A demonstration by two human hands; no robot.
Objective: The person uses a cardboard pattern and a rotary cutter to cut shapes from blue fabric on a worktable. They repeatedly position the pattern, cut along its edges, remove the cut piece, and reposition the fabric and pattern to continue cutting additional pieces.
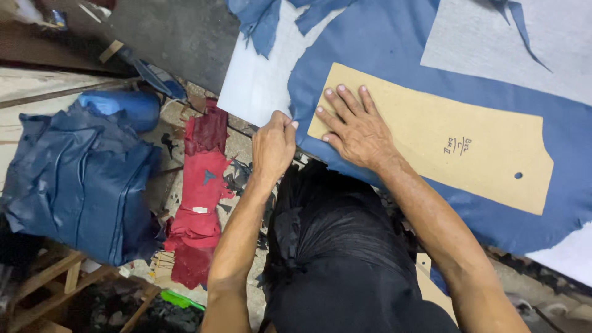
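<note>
A tan cardboard pattern piece (456, 145) with a small hole lies on a sheet of blue leather (382, 43) spread over a white table (250, 86). My right hand (357, 129) lies flat with fingers spread on the near left end of the pattern. My left hand (273, 145) is closed at the left edge of the blue leather, pinching it between fingers and thumb just beside the pattern's corner.
A pile of dark blue leather (77, 179) rests on a wooden frame (55, 290) at the left. Red leather pieces (200, 191) lie on the littered floor beside it. A black cloth (336, 246) covers my front. Grey fabric (505, 40) lies at the far right.
</note>
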